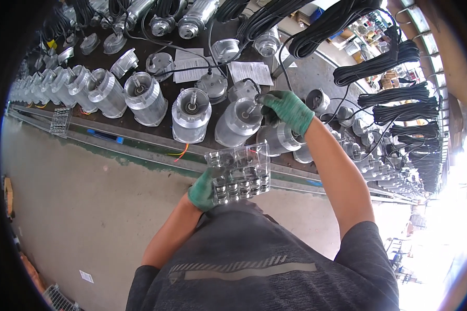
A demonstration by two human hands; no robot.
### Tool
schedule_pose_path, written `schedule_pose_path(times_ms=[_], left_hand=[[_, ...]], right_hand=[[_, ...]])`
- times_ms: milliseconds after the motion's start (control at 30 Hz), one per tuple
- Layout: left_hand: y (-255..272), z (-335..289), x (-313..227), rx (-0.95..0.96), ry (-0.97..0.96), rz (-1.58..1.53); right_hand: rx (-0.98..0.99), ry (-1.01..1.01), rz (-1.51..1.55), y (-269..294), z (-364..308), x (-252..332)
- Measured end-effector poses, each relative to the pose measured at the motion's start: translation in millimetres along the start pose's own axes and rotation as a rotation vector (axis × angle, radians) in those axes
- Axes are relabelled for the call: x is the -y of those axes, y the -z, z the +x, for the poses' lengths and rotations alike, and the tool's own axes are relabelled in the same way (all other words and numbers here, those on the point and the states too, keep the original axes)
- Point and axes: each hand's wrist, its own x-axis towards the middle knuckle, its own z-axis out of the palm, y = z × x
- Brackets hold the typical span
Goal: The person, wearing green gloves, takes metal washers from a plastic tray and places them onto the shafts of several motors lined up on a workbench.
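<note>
My left hand (202, 192), in a green glove, grips a clear plastic tray (263, 171) by its left side. Several small shiny metal parts (242, 187) sit in the tray's pockets, mostly in the nearer rows. Also green-gloved, my right hand (289, 110) is closed at the upper end of the shaft on a silver motor (232, 126). What its fingertips pinch is hidden. Left of that motor stands another silver motor (191, 116), its bare shaft pointing up and red and yellow wires coming from its base.
A long row of silver motors (145, 101) lines the dark bench's near side. Behind are metal end covers (211, 85), printed sheets (189, 65) and coiled black cables (332, 26). More cable coils (379, 65) hang at right. A steel rail (155, 147) runs along the bench's front edge.
</note>
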Motion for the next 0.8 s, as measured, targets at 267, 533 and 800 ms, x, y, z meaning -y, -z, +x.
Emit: schedule_pose_path(times_ms=[267, 533, 800], left_hand=[[-4.0, -9.2, -12.5, 0.067, 0.002, -0.033], [2.5, -7.4, -7.4, 0.008, -0.038, -0.011], [-3.9, 2.8, -5.0, -0.13, -0.072, 0.064]], right_hand=[[0.08, -0.129, 0.054, -5.9, 21.8, -9.7], [0.032, 0.585, -0.996, 6.6, 8.6, 5.5], [0.319, 0.517, -1.587, -14.5, 38.2, 26.8]])
